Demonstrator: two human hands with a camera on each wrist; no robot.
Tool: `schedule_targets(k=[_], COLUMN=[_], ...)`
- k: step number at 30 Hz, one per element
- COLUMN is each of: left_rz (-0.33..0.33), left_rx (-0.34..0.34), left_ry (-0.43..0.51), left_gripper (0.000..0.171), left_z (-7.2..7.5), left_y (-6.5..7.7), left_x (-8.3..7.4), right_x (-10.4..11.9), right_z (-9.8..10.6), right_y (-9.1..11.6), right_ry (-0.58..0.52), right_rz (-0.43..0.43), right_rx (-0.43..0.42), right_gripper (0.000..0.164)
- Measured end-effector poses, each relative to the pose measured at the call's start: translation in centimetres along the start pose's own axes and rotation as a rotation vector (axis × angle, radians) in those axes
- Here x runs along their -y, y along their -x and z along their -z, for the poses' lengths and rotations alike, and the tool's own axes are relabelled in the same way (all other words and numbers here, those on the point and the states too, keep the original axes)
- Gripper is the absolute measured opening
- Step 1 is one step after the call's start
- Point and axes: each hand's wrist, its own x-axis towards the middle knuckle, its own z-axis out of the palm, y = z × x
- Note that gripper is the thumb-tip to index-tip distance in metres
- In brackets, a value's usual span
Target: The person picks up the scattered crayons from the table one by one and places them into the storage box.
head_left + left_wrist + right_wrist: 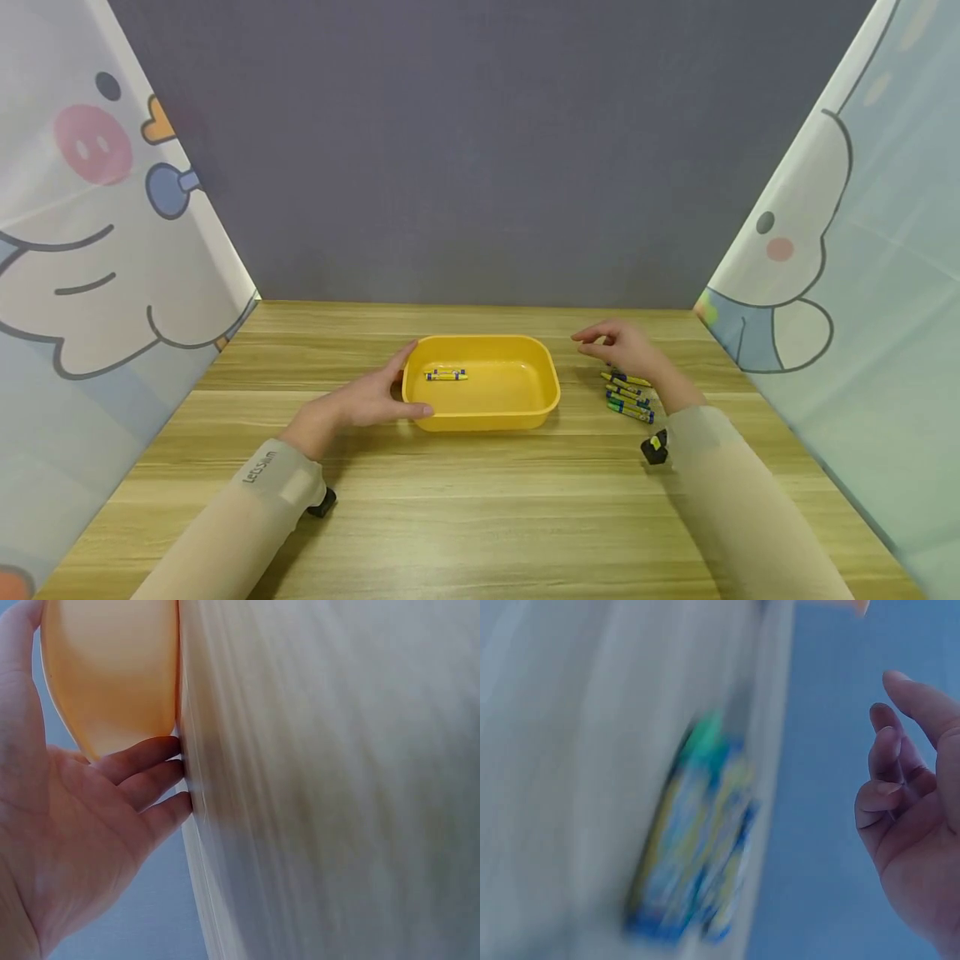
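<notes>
A yellow plastic tray (483, 422) stands on the table, with two yellow crayons (447, 377) lying at its left inside. My left hand (372, 395) holds the tray's left end, thumb along the near side and fingers round the far side. In the left wrist view, the fingertips (171, 750) also touch the tabletop beside the tray wall (112, 675). Right of the tray, my right hand (624, 348) hovers near a pile of crayons (630, 408), fingers loosely bent, thumb and forefinger apart, nothing between them. The right wrist view shows the pile (690, 840) blurred, one crayon green-tipped.
The wooden table (480, 508) reaches back to a dark grey panel (480, 158). Printed cartoon cloths hang at the left (90, 208) and right (885, 250). A small black device (655, 448) sits at the right wrist.
</notes>
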Motion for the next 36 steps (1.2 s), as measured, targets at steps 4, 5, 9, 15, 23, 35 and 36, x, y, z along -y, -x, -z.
schedule_targets(k=[4,5,9,15,23,35,36], left_rz=[-0.004,-0.005,-0.007,-0.011,-0.01,-0.017,-0.017], left_rx=[0.002,0.003,0.002,-0.003,-0.005,-0.002,-0.003], left_ry=[0.004,0.004,-0.005,-0.023,-0.02,-0.004,-0.005], left_gripper=[0.133,0.132,0.132,0.132,0.132,0.133,0.133], left_z=[0.1,0.1,0.1,0.0,0.0,0.0,0.0], left_y=[0.1,0.1,0.1,0.1,0.2,0.0,-0.1], left_x=[-0.1,-0.1,-0.1,-0.1,-0.2,-0.1,-0.1], right_x=[-3.2,-4.0,-6.4,-7.9,-8.9,-9.1,-8.6], right_z=[1.4,1.7,2.5,2.9,3.3,3.9,3.8], right_y=[1.5,1.8,2.7,3.4,3.9,4.2,4.1], right_ry=[0.015,0.028,0.09,0.124,0.142,0.158,0.152], right_rz=[-0.058,-0.074,-0.109,-0.154,-0.166,-0.181,-0.18], right_rx=[0.025,0.026,0.024,0.038,0.022,0.029,0.032], right_gripper=[0.034,0.034,0.032,0.031,0.029,0.032,0.033])
